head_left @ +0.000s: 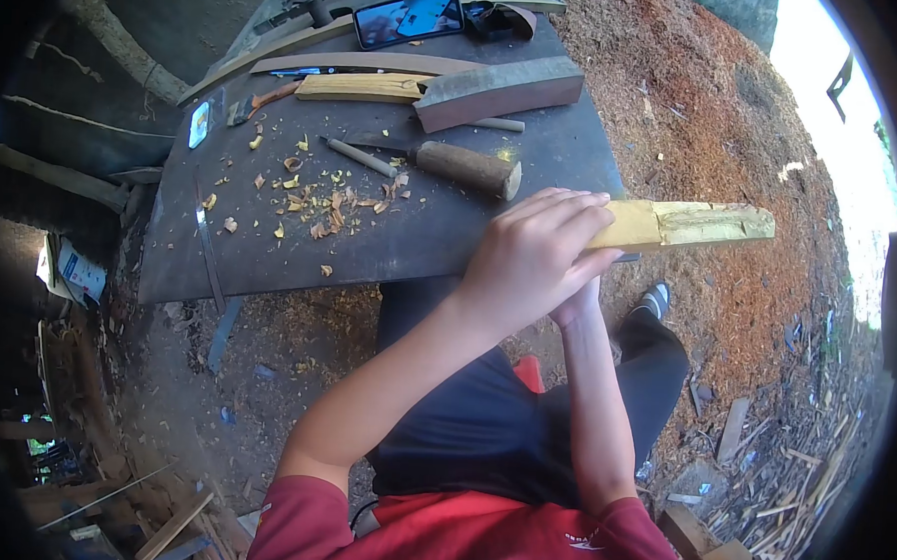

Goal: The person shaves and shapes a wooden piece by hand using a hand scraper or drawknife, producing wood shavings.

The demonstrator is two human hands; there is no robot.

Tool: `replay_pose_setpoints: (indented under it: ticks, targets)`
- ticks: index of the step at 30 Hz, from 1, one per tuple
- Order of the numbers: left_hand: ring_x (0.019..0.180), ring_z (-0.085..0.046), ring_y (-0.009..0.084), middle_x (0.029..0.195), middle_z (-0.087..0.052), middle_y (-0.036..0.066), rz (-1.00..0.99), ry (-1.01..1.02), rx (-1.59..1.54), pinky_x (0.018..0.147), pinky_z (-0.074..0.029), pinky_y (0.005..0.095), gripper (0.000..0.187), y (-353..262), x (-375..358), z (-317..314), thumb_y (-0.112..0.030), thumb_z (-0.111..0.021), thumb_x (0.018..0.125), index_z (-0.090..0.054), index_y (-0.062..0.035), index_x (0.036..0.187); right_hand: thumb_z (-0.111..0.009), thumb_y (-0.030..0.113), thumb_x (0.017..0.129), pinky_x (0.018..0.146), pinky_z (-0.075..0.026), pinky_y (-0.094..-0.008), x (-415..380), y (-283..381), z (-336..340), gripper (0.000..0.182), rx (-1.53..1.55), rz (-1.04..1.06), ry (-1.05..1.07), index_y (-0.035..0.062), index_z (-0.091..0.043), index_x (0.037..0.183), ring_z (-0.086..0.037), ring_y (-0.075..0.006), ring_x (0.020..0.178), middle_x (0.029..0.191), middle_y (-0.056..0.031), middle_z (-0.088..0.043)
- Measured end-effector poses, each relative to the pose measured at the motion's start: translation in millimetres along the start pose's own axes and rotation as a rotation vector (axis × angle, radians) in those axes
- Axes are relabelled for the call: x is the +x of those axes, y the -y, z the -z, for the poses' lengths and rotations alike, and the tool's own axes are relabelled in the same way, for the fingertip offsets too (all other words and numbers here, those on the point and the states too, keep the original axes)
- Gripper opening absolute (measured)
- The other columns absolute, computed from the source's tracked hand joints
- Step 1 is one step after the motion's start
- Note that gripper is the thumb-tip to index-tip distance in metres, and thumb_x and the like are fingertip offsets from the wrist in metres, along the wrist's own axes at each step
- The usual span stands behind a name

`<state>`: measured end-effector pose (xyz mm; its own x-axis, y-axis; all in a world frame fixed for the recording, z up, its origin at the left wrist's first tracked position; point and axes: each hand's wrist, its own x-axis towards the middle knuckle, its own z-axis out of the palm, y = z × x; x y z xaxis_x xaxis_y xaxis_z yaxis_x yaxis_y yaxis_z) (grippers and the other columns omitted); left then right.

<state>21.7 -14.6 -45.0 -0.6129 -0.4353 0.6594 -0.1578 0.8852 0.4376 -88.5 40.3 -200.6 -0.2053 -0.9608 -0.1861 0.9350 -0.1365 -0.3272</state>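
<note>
A yellow block of wood [686, 226] juts out to the right past the workbench edge, its far half rough and carved lower than the near part. My left hand [542, 246] is closed over its near end, fingers on top and thumb along the side. Just beneath, my right hand [576, 304] is mostly covered by the left, and its fingers are hidden. On the bench close by lie a thick wooden mallet [468, 169] and a thin chisel-like tool [359, 156].
The dark workbench [369, 262] carries wood shavings [336, 210], a large rectangular block [502, 92], another yellow wood piece [362, 86], a propped phone [408, 20] and a thin metal strip [208, 234]. Sawdust [696, 121] covers the ground at right; wood scraps [732, 428] lie lower right.
</note>
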Motion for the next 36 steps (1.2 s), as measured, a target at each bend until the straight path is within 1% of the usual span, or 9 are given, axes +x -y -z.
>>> replay_pose_setpoints:
  ticks: [9,11,13,15,24,27,29,33,36]
  targets:
    - [0.11,-0.074,0.0329,0.114,-0.077,0.016,-0.005,-0.003,-0.019,0.102,-0.057,0.0431,0.036,2,-1,-2,-0.021,-0.086,0.08,-0.07,-0.005,0.108,-0.037,0.059,0.111,0.113,-0.051,-0.0495,11,-12,14,0.064,-0.021,0.027,-0.104,0.0145,-0.039,0.157,-0.054,-0.0305,0.14,0.155,-0.0123,-0.048]
    - [0.11,-0.074,0.0328,0.114,-0.077,0.016,-0.008,-0.005,-0.019,0.102,-0.057,0.0428,0.035,1,-1,-3,-0.021,-0.085,0.08,-0.07,-0.0051,0.108,-0.038,0.058,0.111,0.115,-0.05,-0.0501,2,-16,2,0.064,0.36,0.097,0.284,0.0145,-0.039,0.158,-0.052,-0.0307,0.141,0.156,-0.0126,-0.047]
    - [0.109,-0.074,0.0327,0.114,-0.077,0.016,-0.009,-0.004,-0.013,0.102,-0.057,0.0424,0.035,2,-1,-2,-0.02,-0.085,0.08,-0.07,-0.0051,0.108,-0.038,0.056,0.112,0.116,-0.048,-0.0508,1,-17,1,0.063,0.423,0.112,0.331,0.0144,-0.039,0.158,-0.051,-0.031,0.142,0.156,-0.0127,-0.046]
    - [0.109,-0.074,0.0323,0.114,-0.077,0.015,-0.018,-0.009,-0.009,0.102,-0.057,0.0423,0.035,3,-1,-2,-0.02,-0.085,0.08,-0.07,-0.0052,0.107,-0.037,0.054,0.112,0.116,-0.047,-0.0517,-1,-10,9,0.061,0.163,0.075,0.03,0.0141,-0.038,0.159,-0.05,-0.0313,0.143,0.157,-0.0129,-0.046]
    - [0.109,-0.074,0.0314,0.114,-0.077,0.014,0.001,-0.008,-0.018,0.1,-0.058,0.042,0.033,0,0,-2,-0.022,-0.086,0.081,-0.071,-0.0053,0.106,-0.031,0.039,0.116,0.114,-0.05,-0.0474,-16,12,11,0.054,-0.043,-0.051,-0.161,0.0011,-0.041,0.153,-0.059,-0.0293,0.133,0.145,-0.0161,-0.056]
    - [0.109,-0.074,0.0319,0.114,-0.077,0.014,0.011,0.0,-0.019,0.1,-0.057,0.0423,0.033,0,-2,-2,-0.023,-0.085,0.082,-0.071,-0.0052,0.107,-0.031,0.036,0.116,0.094,-0.056,-0.0392,-17,4,-6,0.048,0.002,0.0,-0.263,0.0005,-0.049,0.143,-0.064,-0.0197,0.109,0.125,-0.0102,-0.063]
    - [0.108,-0.074,0.0321,0.114,-0.077,0.014,0.012,0.003,-0.012,0.097,-0.058,0.0421,0.034,-1,-1,-2,-0.025,-0.085,0.083,-0.072,-0.0051,0.108,-0.037,0.041,0.114,0.063,-0.042,-0.0268,-13,-2,-8,0.042,0.081,0.073,-0.29,0.0048,-0.056,0.122,-0.047,-0.009,0.071,0.093,0.0006,-0.055]
    - [0.106,-0.075,0.0322,0.116,-0.077,0.015,0.018,0.019,0.019,0.092,-0.061,0.0415,0.036,-4,-1,1,-0.026,-0.085,0.085,-0.073,-0.0047,0.11,-0.045,0.045,0.111,0.052,-0.03,-0.0223,-10,-10,-20,0.038,0.107,0.166,-0.382,0.0083,-0.056,0.109,-0.033,-0.0047,0.058,0.082,0.005,-0.048]
    - [0.106,-0.075,0.032,0.115,-0.077,0.014,0.013,0.01,0.036,0.09,-0.062,0.0416,0.037,-6,-2,-1,-0.027,-0.085,0.085,-0.072,-0.0043,0.112,-0.045,0.04,0.111,0.052,-0.031,-0.0222,-1,-23,0,0.033,0.056,0.248,-0.379,0.0089,-0.056,0.109,-0.034,-0.0041,0.059,0.083,0.0054,-0.048]
